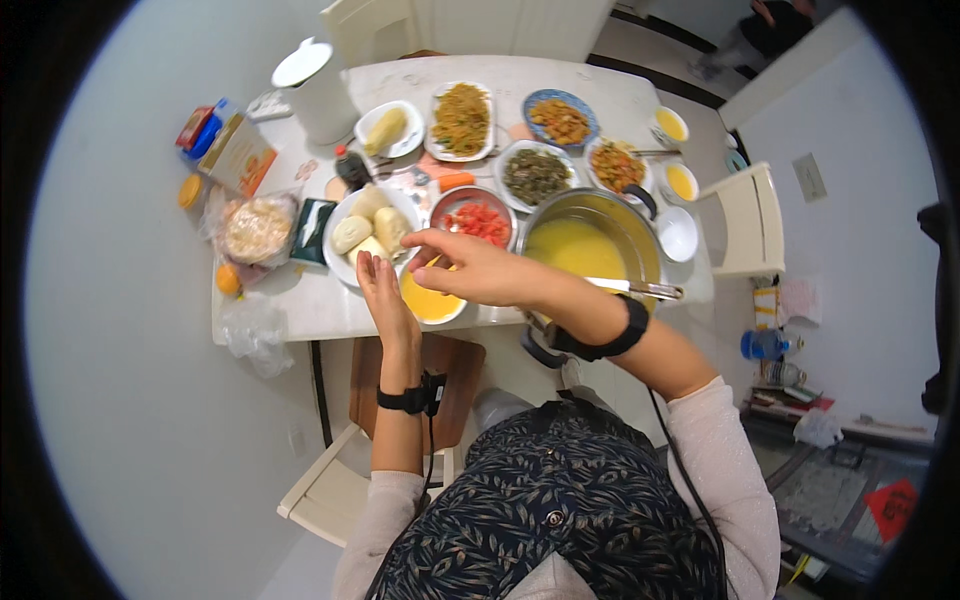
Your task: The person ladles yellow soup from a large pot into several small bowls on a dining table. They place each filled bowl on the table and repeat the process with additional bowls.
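Observation:
My left hand [388,298] is raised with its fingers up, over the near edge of a white plate of steamed buns [351,234]. Across from it, my right hand [469,268] reaches leftward above a bowl of yellow porridge [429,298], thumb and fingers apart and holding nothing visible. Both hands partly hide the plate and bowl. Behind my right hand stands a bowl of chopped red food [477,218]. A large metal pot of yellow porridge [574,247] sits to the right, with a ladle handle [654,290] across its near side, partly behind my right forearm.
Several dishes, including noodles [461,116] and dark greens [535,176], stand farther back. A white pitcher [319,97], a sauce bottle [351,168] and a bagged food item [259,229] are at left. Chairs [746,221] flank the table; a person [772,34] is in the far background.

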`<state>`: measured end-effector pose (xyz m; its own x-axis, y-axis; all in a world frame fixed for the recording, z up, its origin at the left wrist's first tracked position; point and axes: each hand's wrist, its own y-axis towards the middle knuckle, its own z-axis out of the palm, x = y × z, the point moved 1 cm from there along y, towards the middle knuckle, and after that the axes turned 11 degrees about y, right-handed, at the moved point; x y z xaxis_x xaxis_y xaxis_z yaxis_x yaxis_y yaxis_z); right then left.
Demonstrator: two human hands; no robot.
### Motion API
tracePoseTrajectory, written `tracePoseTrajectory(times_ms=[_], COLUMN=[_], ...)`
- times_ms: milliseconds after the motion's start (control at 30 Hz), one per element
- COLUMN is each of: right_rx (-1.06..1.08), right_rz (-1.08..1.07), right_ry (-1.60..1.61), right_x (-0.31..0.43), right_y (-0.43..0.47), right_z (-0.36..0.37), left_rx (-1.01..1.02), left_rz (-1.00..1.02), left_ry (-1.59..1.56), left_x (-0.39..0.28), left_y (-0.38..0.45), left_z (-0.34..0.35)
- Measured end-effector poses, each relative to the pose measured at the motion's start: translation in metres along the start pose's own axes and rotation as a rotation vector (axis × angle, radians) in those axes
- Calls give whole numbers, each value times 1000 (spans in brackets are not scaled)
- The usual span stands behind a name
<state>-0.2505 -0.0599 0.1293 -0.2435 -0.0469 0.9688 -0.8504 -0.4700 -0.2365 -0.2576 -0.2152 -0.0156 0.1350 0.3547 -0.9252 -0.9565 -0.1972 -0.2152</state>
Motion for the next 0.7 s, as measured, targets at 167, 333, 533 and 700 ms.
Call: tracePoseTrajectory(times_ms=[167, 333, 533, 700], right_rx=[-114, -616, -966, -838], right_rz=[-152, -106, 379, 281], right_ry=[-162, -17, -879, -720], right_x=[27, -36, -243, -289], right_y=[-140, -278, -321, -307], right_z=[-106, -287, -440, -467], left_rx=[246, 414, 661, 795], left_rz=[-10, -39, -137, -261], left_ry=[53, 130, 137, 220], left_x=[-21, -19, 18, 55], left_y=[-69, -142, -221, -275], left_z=[73, 140, 246, 321])
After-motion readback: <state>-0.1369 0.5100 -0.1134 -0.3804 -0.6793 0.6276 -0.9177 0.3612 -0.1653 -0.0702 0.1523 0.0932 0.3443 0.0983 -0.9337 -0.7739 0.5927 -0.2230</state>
